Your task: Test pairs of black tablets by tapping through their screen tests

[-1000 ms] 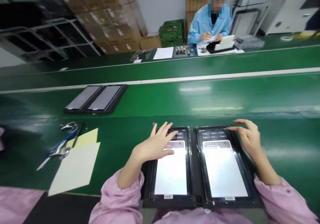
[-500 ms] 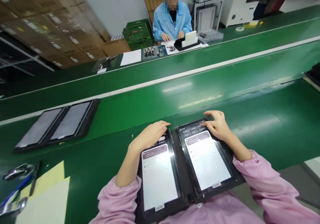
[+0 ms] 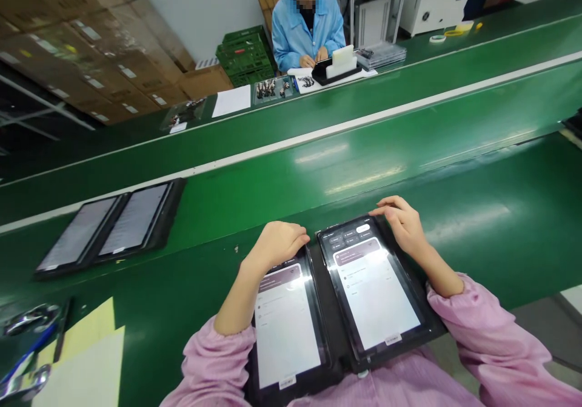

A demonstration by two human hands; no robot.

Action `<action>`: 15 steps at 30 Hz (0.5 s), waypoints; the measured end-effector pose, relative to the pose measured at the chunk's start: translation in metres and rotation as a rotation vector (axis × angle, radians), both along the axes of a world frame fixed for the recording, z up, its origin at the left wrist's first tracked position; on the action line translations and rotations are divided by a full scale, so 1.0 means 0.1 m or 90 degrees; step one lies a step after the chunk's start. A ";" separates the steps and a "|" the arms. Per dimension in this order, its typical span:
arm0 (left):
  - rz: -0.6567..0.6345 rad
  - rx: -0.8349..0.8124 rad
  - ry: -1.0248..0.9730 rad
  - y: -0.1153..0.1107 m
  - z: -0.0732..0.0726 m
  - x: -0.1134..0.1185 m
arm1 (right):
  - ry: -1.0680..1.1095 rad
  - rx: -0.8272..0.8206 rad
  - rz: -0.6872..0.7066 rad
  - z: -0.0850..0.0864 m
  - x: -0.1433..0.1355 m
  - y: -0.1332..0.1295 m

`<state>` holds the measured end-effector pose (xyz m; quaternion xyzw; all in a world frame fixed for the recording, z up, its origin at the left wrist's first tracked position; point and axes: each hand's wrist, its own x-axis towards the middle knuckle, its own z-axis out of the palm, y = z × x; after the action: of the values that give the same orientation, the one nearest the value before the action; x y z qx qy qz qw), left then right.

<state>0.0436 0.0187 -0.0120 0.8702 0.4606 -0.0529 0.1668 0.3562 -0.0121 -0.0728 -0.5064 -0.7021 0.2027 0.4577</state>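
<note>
Two lit tablets lie side by side in a black tray [image 3: 335, 310] at the front edge of the green bench. My left hand [image 3: 279, 244] rests over the top of the left tablet [image 3: 291, 328], its fingers bent together at the upper right corner; whether they hold anything is hidden. At the top right corner of the right tablet [image 3: 379, 298] is my right hand [image 3: 402, 222], fingers apart and fingertips touching the edge. Both screens show a panel of buttons above a pale list.
Another black tray with two tablets [image 3: 134, 219] lies on the left. Yellow paper [image 3: 86, 346], a pen and shiny tools are at the lower left. Across the conveyor belt [image 3: 254, 182], a person in blue [image 3: 309, 25] sits near small parts and green crates [image 3: 245, 55].
My right hand has moved up off the right screen to its top corner, and one button there is now lit white. My left hand's fingers have curled more at the left tablet's top.
</note>
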 end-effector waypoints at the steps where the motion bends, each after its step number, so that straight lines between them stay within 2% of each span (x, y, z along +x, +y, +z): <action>1: -0.010 0.026 0.017 -0.01 0.00 -0.01 | -0.011 -0.005 0.005 0.00 0.00 0.00; 6: -0.028 0.127 -0.011 -0.02 0.05 -0.09 | -0.050 -0.068 -0.019 -0.04 -0.02 0.03; 11: -0.007 0.015 0.034 -0.04 0.07 0.00 | -0.138 -0.158 -0.076 -0.09 -0.03 0.04; 15: -0.051 -0.017 0.018 -0.19 0.05 0.09 | -0.225 -0.175 -0.090 -0.06 -0.12 -0.01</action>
<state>0.0527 -0.0008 -0.0075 0.8847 0.4272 -0.0775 0.1694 0.3438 -0.0127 -0.0787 -0.6393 -0.7000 0.1724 0.2676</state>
